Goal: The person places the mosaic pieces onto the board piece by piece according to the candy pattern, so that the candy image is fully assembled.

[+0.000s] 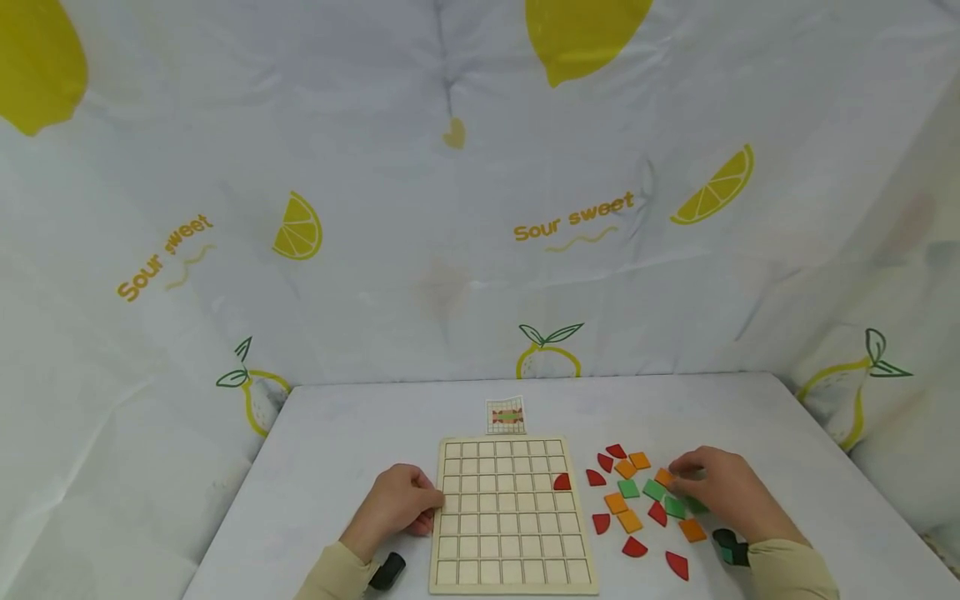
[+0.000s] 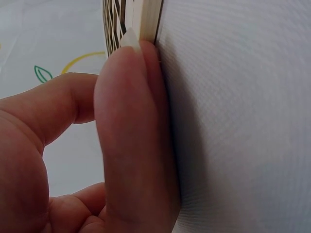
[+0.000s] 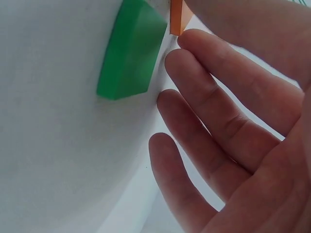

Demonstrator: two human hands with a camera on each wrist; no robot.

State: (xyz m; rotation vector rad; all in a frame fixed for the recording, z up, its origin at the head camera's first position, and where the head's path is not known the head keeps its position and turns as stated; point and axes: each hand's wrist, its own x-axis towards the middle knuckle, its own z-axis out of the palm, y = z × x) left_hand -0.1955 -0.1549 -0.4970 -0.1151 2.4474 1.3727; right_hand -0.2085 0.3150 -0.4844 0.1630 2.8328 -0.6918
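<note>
A pale wooden grid board [image 1: 510,523] lies on the table with one red quarter-circle piece [image 1: 562,482] in a cell at its right side. At its left edge, my left hand [image 1: 405,500] grips the board between curled thumb and fingers; the left wrist view shows the board's edge [image 2: 149,19] at the fingertips. My right hand [image 1: 723,483] is over the loose pieces, its thumb and index fingertips at an orange square tile [image 1: 664,477], pinching it. In the right wrist view the other fingers are loosely bent beside a green tile [image 3: 131,53].
Several red quarter-circles [image 1: 634,547], orange squares [image 1: 630,522] and green squares [image 1: 628,489] are scattered right of the board. A small pattern card [image 1: 506,415] lies beyond its far edge. A lemon-printed white curtain [image 1: 405,250] hangs behind the white table [image 1: 360,425].
</note>
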